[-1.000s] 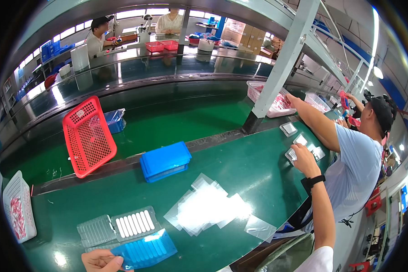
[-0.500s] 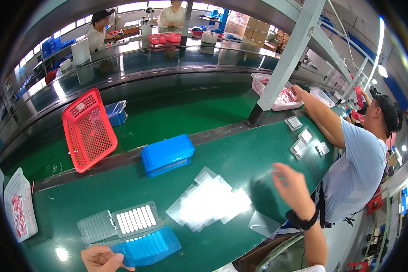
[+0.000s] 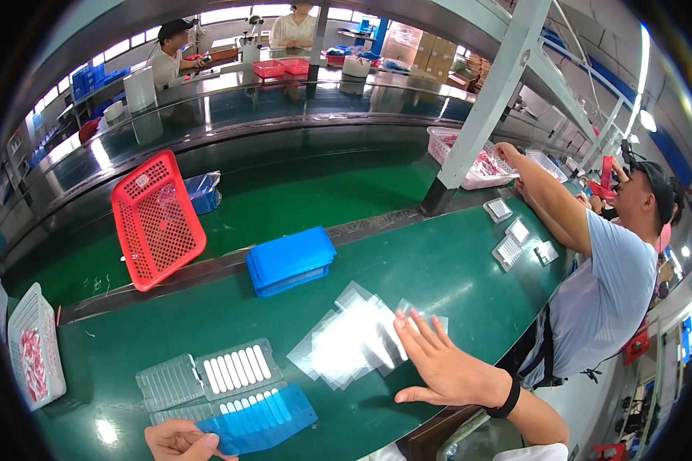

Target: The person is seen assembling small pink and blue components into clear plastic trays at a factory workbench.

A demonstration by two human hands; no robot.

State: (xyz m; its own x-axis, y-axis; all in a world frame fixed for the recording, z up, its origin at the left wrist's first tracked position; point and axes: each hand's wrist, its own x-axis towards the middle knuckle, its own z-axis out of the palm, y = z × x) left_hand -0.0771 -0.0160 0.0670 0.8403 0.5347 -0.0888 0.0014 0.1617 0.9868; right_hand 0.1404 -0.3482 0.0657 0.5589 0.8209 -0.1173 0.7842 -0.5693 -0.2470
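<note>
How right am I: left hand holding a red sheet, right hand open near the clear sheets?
The colour is wrong: the head view shows the left hand holding a blue sheet. The right hand is open near the clear sheets, as you said.

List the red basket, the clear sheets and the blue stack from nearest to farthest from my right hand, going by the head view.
From your right hand:
1. Clear sheets: just left, partly behind your fingers.
2. Blue stack: farther left, beyond the sheets.
3. Red basket: farthest left, past the stack.
</note>
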